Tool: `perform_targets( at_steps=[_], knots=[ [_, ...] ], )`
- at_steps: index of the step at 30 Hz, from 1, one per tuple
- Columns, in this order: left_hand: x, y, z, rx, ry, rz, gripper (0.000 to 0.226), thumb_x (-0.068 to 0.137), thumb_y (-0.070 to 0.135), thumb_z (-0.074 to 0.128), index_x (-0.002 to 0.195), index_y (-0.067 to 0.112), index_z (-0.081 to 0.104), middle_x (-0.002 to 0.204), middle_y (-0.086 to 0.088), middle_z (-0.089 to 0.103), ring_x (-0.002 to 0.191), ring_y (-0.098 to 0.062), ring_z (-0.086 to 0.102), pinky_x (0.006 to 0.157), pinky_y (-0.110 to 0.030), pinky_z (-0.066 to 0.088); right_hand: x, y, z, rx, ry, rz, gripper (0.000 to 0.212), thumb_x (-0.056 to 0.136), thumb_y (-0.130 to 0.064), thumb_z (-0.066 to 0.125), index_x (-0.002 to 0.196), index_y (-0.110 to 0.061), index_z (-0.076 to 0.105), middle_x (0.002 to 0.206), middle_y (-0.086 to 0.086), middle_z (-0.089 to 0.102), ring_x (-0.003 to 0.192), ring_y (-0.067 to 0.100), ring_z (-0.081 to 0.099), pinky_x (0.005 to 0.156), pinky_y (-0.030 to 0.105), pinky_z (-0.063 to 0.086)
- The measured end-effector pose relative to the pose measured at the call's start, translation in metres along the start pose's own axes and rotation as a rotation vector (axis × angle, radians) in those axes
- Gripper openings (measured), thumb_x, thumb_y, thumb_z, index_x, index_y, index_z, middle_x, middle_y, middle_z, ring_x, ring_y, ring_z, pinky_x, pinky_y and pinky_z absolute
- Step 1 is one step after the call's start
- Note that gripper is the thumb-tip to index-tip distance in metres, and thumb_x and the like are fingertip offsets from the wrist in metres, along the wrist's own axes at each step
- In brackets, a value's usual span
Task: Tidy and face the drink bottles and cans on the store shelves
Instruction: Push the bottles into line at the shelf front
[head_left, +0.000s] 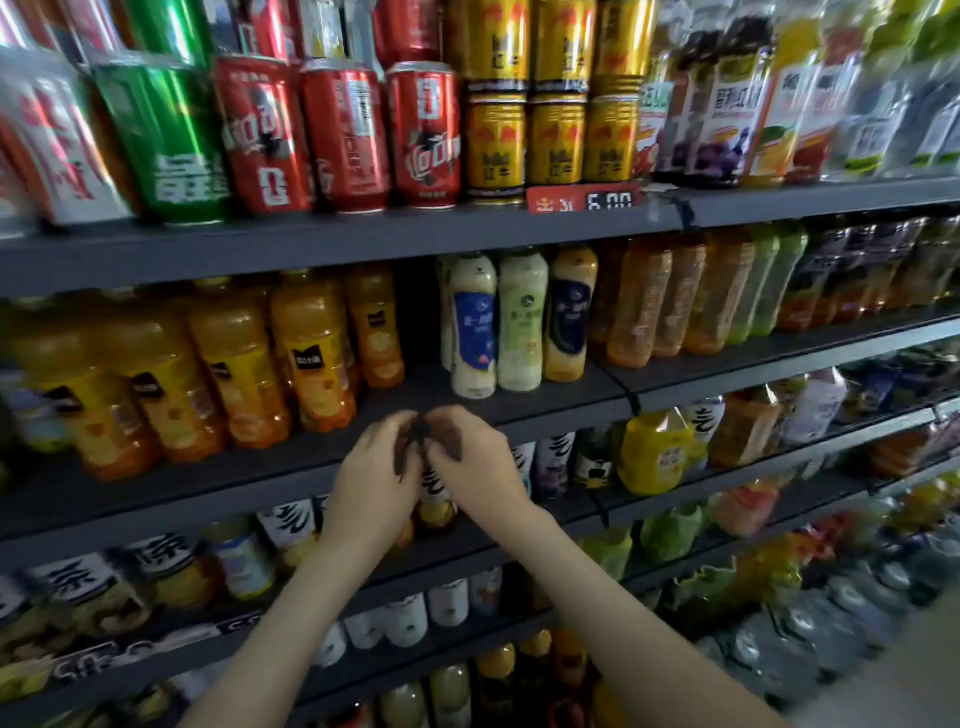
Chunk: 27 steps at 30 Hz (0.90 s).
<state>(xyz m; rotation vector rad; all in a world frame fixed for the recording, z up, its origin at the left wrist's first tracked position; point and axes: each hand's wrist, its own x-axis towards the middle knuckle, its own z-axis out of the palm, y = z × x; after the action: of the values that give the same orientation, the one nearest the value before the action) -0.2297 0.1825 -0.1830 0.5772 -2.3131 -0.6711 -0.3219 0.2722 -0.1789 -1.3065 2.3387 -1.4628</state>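
Both hands, left hand (375, 470) and right hand (475, 462), are gripping one dark-capped bottle (434, 493) at the shelf (545, 405) front edge, below three pale bottles (517, 322).

Dark grey shelves (322, 239) cross the frame, sloping down to the right. Red cans (343, 135), a green can (166, 140) and gold cans (550, 140) stand on the top one; orange bottles (311, 353) and pale bottles (519, 322) below.
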Motion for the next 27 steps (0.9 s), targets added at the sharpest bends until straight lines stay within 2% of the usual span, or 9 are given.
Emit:
perform_targets(
  at_steps=[3,7,12,18,21,23,25,27],
  knots=[
    [0.008,0.038,0.044,-0.044,-0.004,-0.058,0.034,0.095,0.018,0.054,0.129,0.017,0.053,0.121,-0.002,0.057,0.107,-0.019,0.059,0.085,-0.028,0.048,-0.01,0.037,-0.059,-0.047,0.02,0.043,0.029,0.095,-0.015,0.055,0.124,-0.013,0.055,0.116,0.003,0.063,0.107,0.017,0.058,0.092,0.031,0.049],
    [0.018,0.078,0.087,-0.027,-0.046,-0.097,0.035,0.096,0.026,0.052,0.13,0.02,0.05,0.122,0.001,0.056,0.103,-0.015,0.059,0.085,-0.031,0.051,-0.015,0.076,-0.117,-0.055,0.055,0.097,0.031,0.096,-0.019,0.056,0.127,-0.015,0.053,0.111,-0.003,0.06,0.105,0.011,0.057,0.085,0.018,0.044],
    [0.047,0.107,0.12,0.033,-0.082,-0.077,0.037,0.097,0.028,0.05,0.133,0.018,0.046,0.121,0.0,0.056,0.108,-0.018,0.057,0.083,-0.034,0.051,0.003,0.113,-0.161,-0.058,0.107,0.11,0.031,0.095,-0.016,0.057,0.125,-0.012,0.055,0.112,0.0,0.061,0.108,0.014,0.057,0.085,0.018,0.043],
    [0.085,0.141,0.172,0.079,-0.081,-0.014,0.038,0.098,0.034,0.047,0.135,0.022,0.045,0.118,0.002,0.058,0.089,-0.015,0.06,0.068,-0.03,0.051,0.042,0.153,-0.203,-0.13,0.127,0.086,0.03,0.095,-0.018,0.058,0.124,-0.012,0.055,0.108,-0.001,0.061,0.1,0.014,0.059,0.078,0.017,0.043],
    [0.108,0.175,0.212,0.096,-0.103,0.013,0.037,0.099,0.038,0.043,0.134,0.026,0.044,0.102,0.003,0.062,0.062,-0.012,0.053,0.045,-0.021,0.036,0.056,0.177,-0.239,-0.15,0.172,0.113,0.031,0.094,-0.018,0.058,0.124,-0.011,0.056,0.11,0.002,0.063,0.101,0.019,0.061,0.079,0.021,0.048],
    [0.126,0.203,0.239,0.092,-0.137,0.07,0.035,0.099,0.039,0.042,0.133,0.029,0.044,0.084,0.007,0.058,0.055,-0.01,0.049,0.04,-0.02,0.029,0.062,0.195,-0.269,-0.171,0.225,0.138,0.028,0.094,-0.017,0.057,0.122,-0.012,0.057,0.101,-0.002,0.062,0.097,0.019,0.061,0.071,0.015,0.045],
    [0.144,0.23,0.266,0.061,-0.169,0.115,0.033,0.099,0.039,0.043,0.131,0.031,0.046,0.071,0.008,0.053,0.051,-0.01,0.046,0.039,-0.022,0.029,0.066,0.217,-0.301,-0.181,0.272,0.19,0.028,0.094,-0.017,0.057,0.122,-0.013,0.057,0.103,-0.001,0.063,0.099,0.018,0.061,0.073,0.016,0.044],
    [0.157,0.254,0.292,0.048,-0.207,0.161,0.033,0.099,0.037,0.044,0.13,0.028,0.048,0.078,0.003,0.06,0.053,-0.013,0.051,0.041,-0.028,0.037,0.066,0.238,-0.333,-0.181,0.307,0.258,0.029,0.094,-0.016,0.058,0.124,-0.013,0.057,0.111,0.003,0.064,0.103,0.019,0.06,0.08,0.022,0.046]
  ],
)
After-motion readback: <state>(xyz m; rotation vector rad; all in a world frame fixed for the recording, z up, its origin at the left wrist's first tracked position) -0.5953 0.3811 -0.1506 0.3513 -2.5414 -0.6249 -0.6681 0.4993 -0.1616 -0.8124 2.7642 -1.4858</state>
